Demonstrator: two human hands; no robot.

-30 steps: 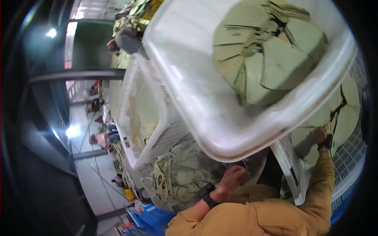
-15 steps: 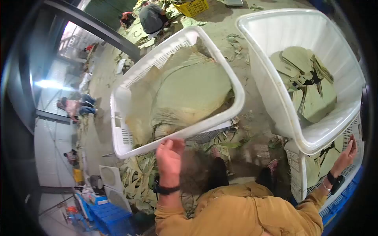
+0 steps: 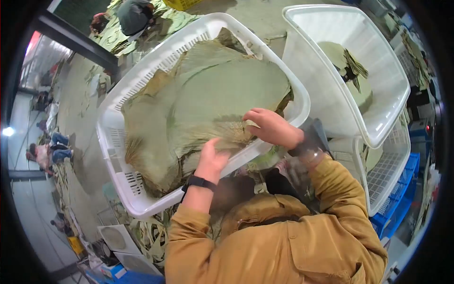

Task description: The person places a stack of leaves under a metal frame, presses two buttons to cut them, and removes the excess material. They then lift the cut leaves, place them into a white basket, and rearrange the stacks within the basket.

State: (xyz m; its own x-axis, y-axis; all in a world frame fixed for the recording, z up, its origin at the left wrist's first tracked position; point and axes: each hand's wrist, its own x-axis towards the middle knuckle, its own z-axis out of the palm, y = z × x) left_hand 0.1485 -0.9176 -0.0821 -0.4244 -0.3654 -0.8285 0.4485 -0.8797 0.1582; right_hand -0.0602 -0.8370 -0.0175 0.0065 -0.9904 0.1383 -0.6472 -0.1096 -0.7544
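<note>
- Leaves [image 3: 222, 90], large and dull green, lie heaped flat in a white basket [image 3: 113, 137] with slotted walls; the basket sits tilted just in front of the person, and the pile fills most of it
- Left hand [image 3: 213, 158] rests at the near rim of the white basket, palm down on the lower edge of the pile; its fingers [image 3: 218, 147] are tucked among the leaves, so I cannot tell whether they grip anything
- Right hand [image 3: 272, 128] is over the near right part of the pile, fingers [image 3: 250, 118] curled in narrowly and closed on the edge of the topmost of the leaves
- Both wrists carry a dark band, and both sleeves are mustard-coloured
- White tub [image 3: 331, 85] with smooth walls stands just to the right of the basket, holding a small stack of folded leaf pieces [image 3: 352, 71]
- Slotted basket [image 3: 388, 165] sits beneath that tub, on a blue crate [image 3: 397, 203]
- Leaf scraps [image 3: 151, 232] litter the floor below the white basket
- Another person [image 3: 135, 14] crouches well apart at the top of the view, among more foliage
</note>
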